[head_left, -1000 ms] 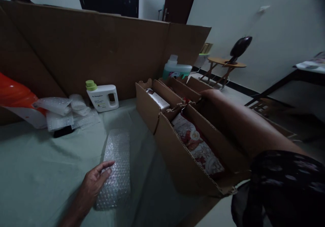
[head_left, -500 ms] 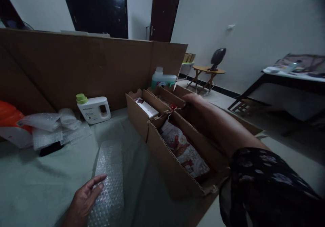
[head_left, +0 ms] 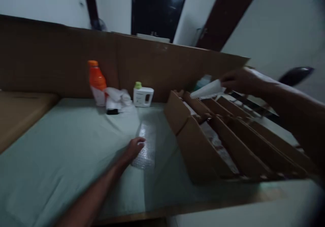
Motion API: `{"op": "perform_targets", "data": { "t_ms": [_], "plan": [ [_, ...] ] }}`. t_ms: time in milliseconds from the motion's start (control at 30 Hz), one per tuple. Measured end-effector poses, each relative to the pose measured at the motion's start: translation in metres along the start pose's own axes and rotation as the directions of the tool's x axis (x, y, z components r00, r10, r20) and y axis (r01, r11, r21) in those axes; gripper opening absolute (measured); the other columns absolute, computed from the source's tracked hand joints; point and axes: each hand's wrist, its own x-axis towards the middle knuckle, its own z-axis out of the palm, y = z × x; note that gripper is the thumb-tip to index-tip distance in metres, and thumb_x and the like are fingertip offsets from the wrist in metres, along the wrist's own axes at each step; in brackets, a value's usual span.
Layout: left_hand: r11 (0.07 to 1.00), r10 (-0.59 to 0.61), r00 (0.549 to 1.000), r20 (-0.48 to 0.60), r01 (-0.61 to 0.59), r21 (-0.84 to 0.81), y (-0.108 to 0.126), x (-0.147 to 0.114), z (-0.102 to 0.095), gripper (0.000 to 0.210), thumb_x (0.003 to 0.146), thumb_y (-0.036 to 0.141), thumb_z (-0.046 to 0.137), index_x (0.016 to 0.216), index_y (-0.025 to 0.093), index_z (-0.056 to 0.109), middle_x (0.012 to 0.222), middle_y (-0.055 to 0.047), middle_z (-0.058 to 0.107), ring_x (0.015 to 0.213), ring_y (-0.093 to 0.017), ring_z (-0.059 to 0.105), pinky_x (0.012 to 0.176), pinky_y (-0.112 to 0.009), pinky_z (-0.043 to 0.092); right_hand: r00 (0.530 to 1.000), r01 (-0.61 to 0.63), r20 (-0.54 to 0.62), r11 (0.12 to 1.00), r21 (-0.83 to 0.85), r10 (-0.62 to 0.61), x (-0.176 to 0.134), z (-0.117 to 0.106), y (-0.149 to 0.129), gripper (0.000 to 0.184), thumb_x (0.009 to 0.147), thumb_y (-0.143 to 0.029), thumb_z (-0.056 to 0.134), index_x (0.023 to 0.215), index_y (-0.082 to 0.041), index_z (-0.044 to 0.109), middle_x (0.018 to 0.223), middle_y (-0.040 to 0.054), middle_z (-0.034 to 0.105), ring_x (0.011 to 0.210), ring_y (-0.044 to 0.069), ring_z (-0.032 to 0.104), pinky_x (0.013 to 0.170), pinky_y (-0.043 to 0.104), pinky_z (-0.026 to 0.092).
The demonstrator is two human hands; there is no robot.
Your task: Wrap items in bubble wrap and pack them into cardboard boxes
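My left hand (head_left: 136,148) lies at the left edge of a strip of bubble wrap (head_left: 148,149) on the green cloth, thumb and fingers apart. My right hand (head_left: 235,80) is raised over the divided cardboard box (head_left: 195,149). Its fingers are closed on the end of a long white object (head_left: 208,89), which points left; blur hides what kind it is. Under it, the box's compartments hold a white item (head_left: 190,108) and a pale patterned packet (head_left: 215,140). The deeper compartments on the right are in shadow.
A white jug with a green cap (head_left: 143,96) stands behind the bubble wrap. Left of it are crumpled bubble wrap (head_left: 118,96) and an orange-and-white bottle (head_left: 97,81). A cardboard wall (head_left: 157,59) runs along the back. A greenish bottle (head_left: 203,81) stands behind the box.
My right hand has come up out of the box with the white object in it. The view has swung left. My left hand stays by the bubble wrap.
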Motion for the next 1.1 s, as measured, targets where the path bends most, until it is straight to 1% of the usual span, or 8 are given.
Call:
{"op": "perform_targets", "data": {
  "t_ms": [100, 267, 367, 500, 633, 833, 967, 1100],
  "plan": [
    [0.999, -0.046, 0.999, -0.017, 0.046, -0.024, 0.009, 0.004, -0.003, 0.040, 0.069, 0.020, 0.062, 0.106, 0.012, 0.075, 0.113, -0.013, 0.076, 0.106, -0.025, 0.068, 0.096, -0.034, 0.050, 0.903, 0.262, 0.363, 0.964, -0.044, -0.229, -0.007, 0.023, -0.081, 0.029, 0.086, -0.016, 0.055, 0.093, 0.003, 0.077, 0.080, 0.0099, 0.076, 0.075, 0.007, 0.068, 0.072, 0.030, 0.039],
    [0.995, -0.055, 0.998, 0.036, 0.058, -0.080, 0.015, -0.022, -0.046, 0.045, 0.073, 0.025, 0.063, 0.113, 0.008, 0.074, 0.110, -0.014, 0.076, 0.092, -0.024, 0.070, 0.083, -0.033, 0.053, 0.807, 0.359, 0.458, 0.925, 0.122, -0.374, -0.041, 0.091, -0.191, 0.020, 0.080, -0.006, 0.062, 0.084, -0.012, 0.081, 0.059, 0.0012, 0.071, 0.057, 0.009, 0.065, 0.064, 0.018, 0.043],
    [0.992, -0.078, 0.997, 0.028, 0.081, -0.100, 0.005, -0.052, -0.094, 0.048, 0.076, 0.035, 0.062, 0.114, 0.009, 0.073, 0.103, -0.013, 0.077, 0.081, -0.023, 0.069, 0.075, -0.034, 0.053, 0.846, 0.322, 0.378, 0.926, 0.198, -0.375, -0.049, 0.135, -0.232, 0.023, 0.082, -0.009, 0.058, 0.087, -0.016, 0.080, 0.064, 0.0019, 0.072, 0.064, 0.013, 0.069, 0.064, 0.019, 0.045],
    [0.968, -0.154, 0.986, -0.056, 0.140, -0.207, -0.014, -0.090, -0.147, 0.052, 0.072, 0.045, 0.068, 0.110, 0.012, 0.075, 0.096, -0.010, 0.076, 0.083, -0.022, 0.067, 0.076, -0.031, 0.049, 0.929, 0.250, 0.200, 0.925, 0.286, -0.313, -0.035, 0.181, -0.270, 0.028, 0.090, -0.018, 0.052, 0.105, -0.017, 0.075, 0.092, 0.0081, 0.076, 0.090, 0.019, 0.071, 0.075, 0.023, 0.048],
    [0.931, -0.263, 0.949, -0.174, 0.203, -0.304, -0.026, -0.112, -0.176, 0.057, 0.067, 0.052, 0.072, 0.109, 0.013, 0.074, 0.081, -0.005, 0.073, 0.073, -0.019, 0.062, 0.069, -0.029, 0.046, 0.924, 0.218, 0.212, 0.893, 0.394, -0.319, -0.039, 0.223, -0.285, 0.013, 0.081, -0.024, 0.065, 0.086, -0.019, 0.076, 0.092, 0.0076, 0.077, 0.094, 0.023, 0.069, 0.077, 0.026, 0.049],
    [0.934, -0.264, 0.904, -0.336, 0.153, -0.324, -0.029, -0.116, -0.207, 0.054, 0.066, 0.051, 0.074, 0.106, 0.016, 0.075, 0.078, -0.003, 0.071, 0.065, -0.016, 0.058, 0.067, -0.028, 0.044, 0.874, 0.146, 0.276, 0.757, 0.637, -0.400, -0.139, 0.289, -0.255, 0.020, 0.080, -0.023, 0.056, 0.078, -0.019, 0.076, 0.071, 0.0042, 0.075, 0.071, 0.020, 0.071, 0.069, 0.028, 0.053],
    [0.941, -0.229, 0.930, -0.286, 0.135, -0.312, -0.015, -0.103, -0.205, 0.051, 0.067, 0.050, 0.074, 0.104, 0.016, 0.076, 0.081, -0.004, 0.071, 0.067, -0.017, 0.061, 0.068, -0.028, 0.045, 0.918, 0.073, 0.199, 0.640, 0.765, -0.343, -0.199, 0.319, -0.234, 0.029, 0.084, -0.029, 0.048, 0.092, -0.020, 0.075, 0.094, 0.0079, 0.078, 0.084, 0.022, 0.072, 0.075, 0.033, 0.057],
    [0.949, -0.170, 0.964, -0.204, 0.104, -0.299, 0.014, -0.088, -0.191, 0.045, 0.066, 0.048, 0.076, 0.098, 0.016, 0.077, 0.083, -0.005, 0.072, 0.068, -0.017, 0.062, 0.070, -0.029, 0.048, 0.946, 0.055, 0.129, 0.538, 0.841, -0.298, -0.224, 0.335, -0.226, 0.026, 0.085, -0.031, 0.050, 0.090, -0.022, 0.074, 0.107, 0.0092, 0.076, 0.091, 0.023, 0.071, 0.081, 0.036, 0.058]
  ]
}}
